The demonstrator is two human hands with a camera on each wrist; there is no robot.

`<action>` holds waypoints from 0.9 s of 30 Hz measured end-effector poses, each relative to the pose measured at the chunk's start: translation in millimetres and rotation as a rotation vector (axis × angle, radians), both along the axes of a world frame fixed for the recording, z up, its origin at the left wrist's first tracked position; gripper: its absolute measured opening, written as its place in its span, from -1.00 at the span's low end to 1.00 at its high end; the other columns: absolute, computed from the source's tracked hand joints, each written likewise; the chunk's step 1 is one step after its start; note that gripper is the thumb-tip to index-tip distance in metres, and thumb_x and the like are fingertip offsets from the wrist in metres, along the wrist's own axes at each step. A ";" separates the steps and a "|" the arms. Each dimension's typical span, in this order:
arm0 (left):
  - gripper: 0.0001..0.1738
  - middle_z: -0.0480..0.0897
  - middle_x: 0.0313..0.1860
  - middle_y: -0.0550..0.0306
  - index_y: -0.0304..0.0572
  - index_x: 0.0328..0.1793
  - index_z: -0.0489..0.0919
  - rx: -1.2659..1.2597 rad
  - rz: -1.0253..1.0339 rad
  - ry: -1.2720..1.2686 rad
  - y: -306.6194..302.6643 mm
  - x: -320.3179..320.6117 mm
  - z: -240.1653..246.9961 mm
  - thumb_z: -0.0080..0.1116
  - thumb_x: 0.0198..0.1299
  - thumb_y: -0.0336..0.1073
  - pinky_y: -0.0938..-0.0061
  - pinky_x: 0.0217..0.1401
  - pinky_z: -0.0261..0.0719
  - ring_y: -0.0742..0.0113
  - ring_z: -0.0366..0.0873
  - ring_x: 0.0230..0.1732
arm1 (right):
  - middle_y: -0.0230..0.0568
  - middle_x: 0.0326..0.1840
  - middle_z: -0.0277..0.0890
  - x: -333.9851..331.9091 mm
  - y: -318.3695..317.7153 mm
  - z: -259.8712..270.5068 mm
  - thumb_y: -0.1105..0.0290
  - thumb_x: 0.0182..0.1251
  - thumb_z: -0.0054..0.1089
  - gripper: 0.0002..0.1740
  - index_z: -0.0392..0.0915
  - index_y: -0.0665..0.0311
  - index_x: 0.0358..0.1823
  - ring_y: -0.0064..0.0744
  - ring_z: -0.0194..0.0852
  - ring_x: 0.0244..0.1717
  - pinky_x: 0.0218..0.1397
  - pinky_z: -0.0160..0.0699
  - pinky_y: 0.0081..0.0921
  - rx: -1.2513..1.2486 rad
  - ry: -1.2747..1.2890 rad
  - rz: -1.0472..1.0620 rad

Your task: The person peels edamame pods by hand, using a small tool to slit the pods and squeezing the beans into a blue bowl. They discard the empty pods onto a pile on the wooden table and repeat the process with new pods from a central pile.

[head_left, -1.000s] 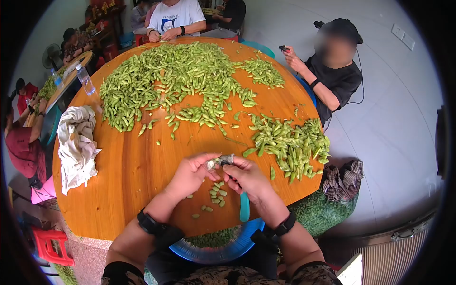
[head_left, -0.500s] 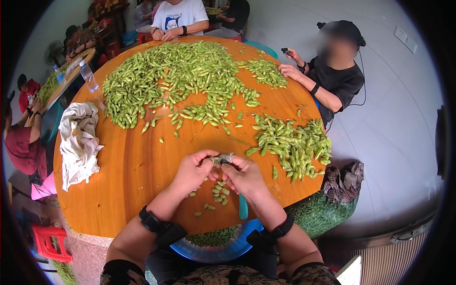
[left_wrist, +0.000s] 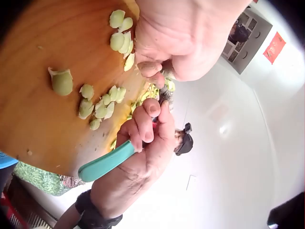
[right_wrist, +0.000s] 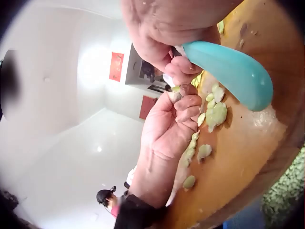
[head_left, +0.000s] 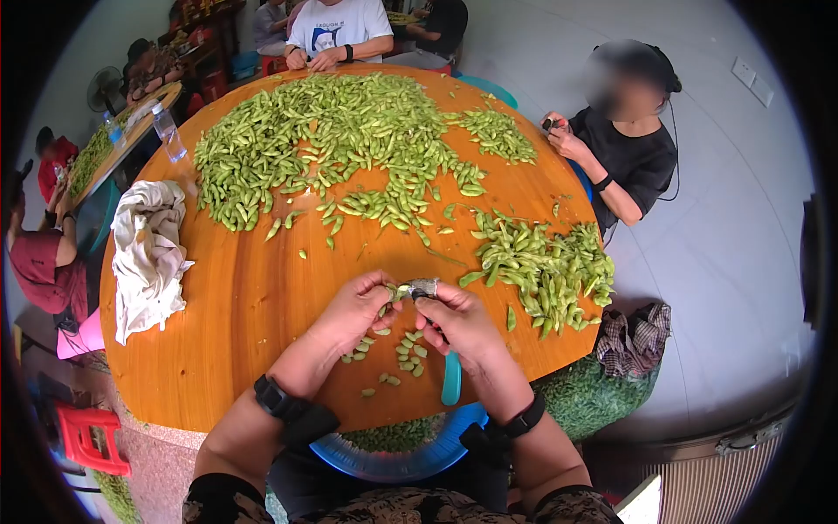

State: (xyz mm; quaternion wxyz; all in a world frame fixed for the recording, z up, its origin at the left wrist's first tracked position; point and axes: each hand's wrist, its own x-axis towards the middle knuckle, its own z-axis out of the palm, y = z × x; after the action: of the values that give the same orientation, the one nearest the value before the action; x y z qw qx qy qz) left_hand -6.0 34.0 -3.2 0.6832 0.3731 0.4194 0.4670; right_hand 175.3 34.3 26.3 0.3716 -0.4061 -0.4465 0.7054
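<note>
In the head view the left hand [head_left: 356,310] pinches a green pod [head_left: 397,292] between thumb and fingers. Facing it, the right hand [head_left: 461,325] grips a tool by its teal handle [head_left: 451,379], which sticks out below the palm; its tip end is close to the pod. Something grey wraps a right fingertip. In the left wrist view the teal handle [left_wrist: 107,162] points down and left from the curled fingers. Shelled beans [head_left: 410,354] lie on the wooden table under the hands, seen also as loose beans [right_wrist: 217,116] in the right wrist view.
A big heap of pods [head_left: 323,131] covers the table's far half, with a smaller pile [head_left: 546,271] at right. A white cloth [head_left: 148,258] and a bottle [head_left: 168,133] are at left. Below the near edge is a blue basin [head_left: 393,467]. People sit around.
The hands have drawn slightly apart, showing the pod between them. More beans lie below the left hand. The person at right has brought both hands together.
</note>
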 end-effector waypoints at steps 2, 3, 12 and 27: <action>-0.92 0.54 -0.43 0.15 -0.22 -0.17 0.46 -0.024 -0.009 -0.088 1.0 -0.8 0.8 -0.06 0.29 -0.45 0.64 -0.60 0.11 0.52 0.28 -0.62 | -0.40 -0.54 0.48 -0.1 -0.3 3.6 0.47 0.38 0.05 -0.90 0.55 0.27 -0.18 -0.72 0.22 -0.76 -0.76 0.09 -0.74 -0.003 -0.014 -0.001; -0.92 0.54 -0.43 0.15 -0.22 -0.17 0.46 -0.024 -0.010 -0.089 0.8 0.1 3.0 -0.06 0.29 -0.45 0.64 -0.60 0.11 0.52 0.28 -0.62 | -0.38 -0.54 0.49 0.0 -0.7 5.5 0.47 0.38 0.05 -0.90 0.55 0.27 -0.19 -0.71 0.22 -0.76 -0.76 0.09 -0.73 -0.004 -0.028 -0.001; -0.87 0.53 -0.43 0.19 -0.25 -0.16 0.49 -0.034 0.030 0.040 -2.5 2.5 6.7 -0.11 0.28 -0.47 0.67 -0.59 0.19 0.59 0.29 -0.60 | -0.42 -0.56 0.47 4.2 -9.5 12.0 0.47 0.38 0.05 -0.85 0.56 0.26 -0.09 -0.72 0.23 -0.75 -0.75 0.11 -0.74 0.034 -0.090 -0.003; -0.79 0.61 -0.32 0.24 -0.22 -0.07 0.61 0.283 -0.164 0.748 -12.4 -5.3 23.0 -0.04 0.28 -0.45 0.60 -0.23 0.49 0.58 0.49 -0.35 | 0.04 -0.49 0.52 78.1 10.1 9.2 0.49 0.18 0.05 -0.87 0.53 0.33 -0.25 0.05 0.51 -0.49 -0.40 0.53 -0.15 1.058 -1.253 -0.103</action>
State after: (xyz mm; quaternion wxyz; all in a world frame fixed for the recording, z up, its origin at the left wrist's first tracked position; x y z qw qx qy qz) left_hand -11.3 21.6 19.8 0.4604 0.6398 0.5395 0.2959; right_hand 253.3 44.4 35.4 0.2277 -0.5158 -0.8254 0.0263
